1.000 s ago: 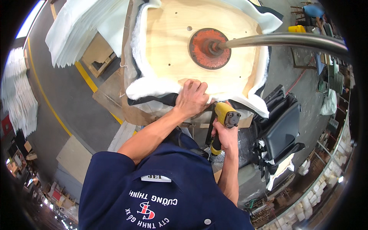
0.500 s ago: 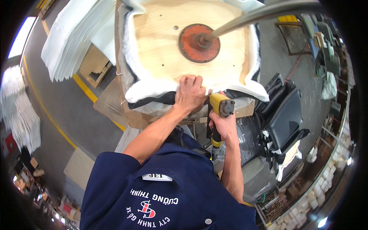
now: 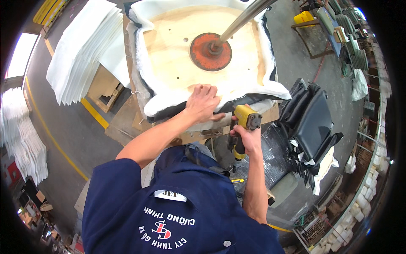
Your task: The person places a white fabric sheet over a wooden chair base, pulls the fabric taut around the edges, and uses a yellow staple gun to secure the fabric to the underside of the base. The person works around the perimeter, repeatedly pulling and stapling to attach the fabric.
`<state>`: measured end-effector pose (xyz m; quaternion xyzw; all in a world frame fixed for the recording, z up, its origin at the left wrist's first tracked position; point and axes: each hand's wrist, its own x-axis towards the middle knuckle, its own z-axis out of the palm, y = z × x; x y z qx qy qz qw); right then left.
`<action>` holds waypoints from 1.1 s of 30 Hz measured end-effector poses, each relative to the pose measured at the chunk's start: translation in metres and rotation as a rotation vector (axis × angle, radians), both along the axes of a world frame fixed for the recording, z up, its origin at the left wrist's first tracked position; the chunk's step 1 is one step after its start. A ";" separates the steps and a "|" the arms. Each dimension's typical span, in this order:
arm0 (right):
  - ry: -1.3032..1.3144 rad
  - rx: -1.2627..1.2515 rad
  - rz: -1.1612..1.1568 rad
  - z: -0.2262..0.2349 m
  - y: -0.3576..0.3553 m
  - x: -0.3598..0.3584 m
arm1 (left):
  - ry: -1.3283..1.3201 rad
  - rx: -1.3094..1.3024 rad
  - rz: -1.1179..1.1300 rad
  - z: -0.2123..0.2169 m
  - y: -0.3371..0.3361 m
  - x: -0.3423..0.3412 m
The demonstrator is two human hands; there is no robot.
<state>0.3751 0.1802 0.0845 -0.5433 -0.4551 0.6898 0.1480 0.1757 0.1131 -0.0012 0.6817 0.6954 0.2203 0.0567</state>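
An upholstered seat [image 3: 160,80] lies underside up, its bare plywood framed by white wadding [image 3: 167,99] and a black cover [image 3: 228,106]. My left hand [image 3: 204,103] grips the cover and wadding at the near edge, fingers bent over onto the wood and thumb out to the right. What lies under its palm is hidden. My right hand [image 3: 249,137] is wrapped round the handle of a yellow and black staple gun [image 3: 246,115]. The gun's nose is beside the near edge, right of my left hand; whether it touches is unclear. An orange round plate [image 3: 198,53] on a metal pole [image 3: 245,19] rests on the plywood.
A cardboard-topped stand [image 3: 198,134] is under the seat. Stacked white sheets [image 3: 82,55] stand to the left. Black padded seats [image 3: 311,127] are piled at the right, beside plastic-wrapped material [image 3: 272,148]. A yellow-handled tool [image 3: 237,180] lies near my body.
My left hand has loosened from a tight fist, its thumb now spread to the right. The staple gun has moved slightly right and back from the edge. The view has shifted a little.
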 end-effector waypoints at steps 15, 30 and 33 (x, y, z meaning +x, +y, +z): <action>-0.232 -0.009 0.221 0.015 0.006 -0.039 | -0.106 0.124 0.170 -0.020 0.000 0.012; -0.197 -0.066 0.213 0.017 0.007 -0.043 | -0.071 0.128 0.222 -0.020 0.006 0.014; -0.289 0.043 0.289 0.014 0.005 -0.047 | -0.083 0.083 0.206 -0.019 0.007 0.013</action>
